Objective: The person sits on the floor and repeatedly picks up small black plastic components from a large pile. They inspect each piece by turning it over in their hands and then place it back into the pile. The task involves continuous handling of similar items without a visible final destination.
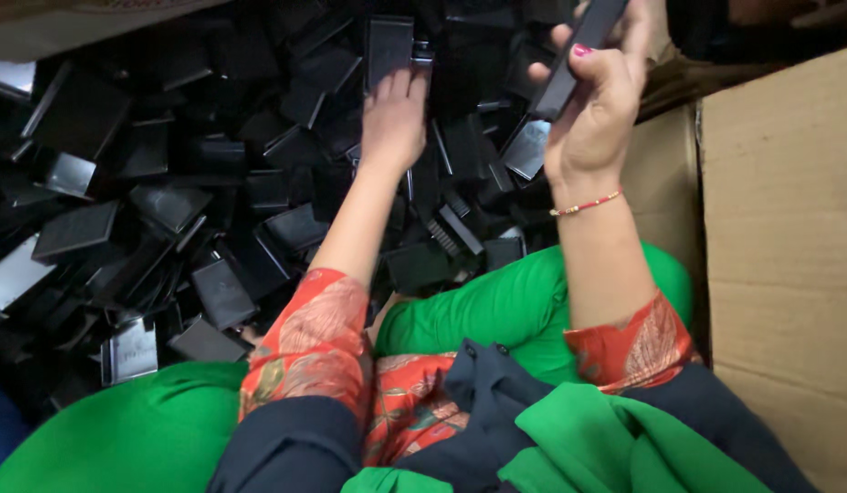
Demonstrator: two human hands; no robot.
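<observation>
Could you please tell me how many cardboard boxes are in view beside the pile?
1: a brown corrugated cardboard box stands at the right edge, beside the right hand holding a flat black plastic piece. More boxes may be hidden outside the frame.

A long, flat black piece (577, 55) is sitting in the grip of the right hand (595, 110), up near the top of the view. It is tilting, with its top end leaning to the right. Another flat black piece (389, 46) is lying on top of the big pile of black pieces (168, 201). It is shiny, and the left hand's (394, 119) fingertips are touching its bottom end.
</observation>
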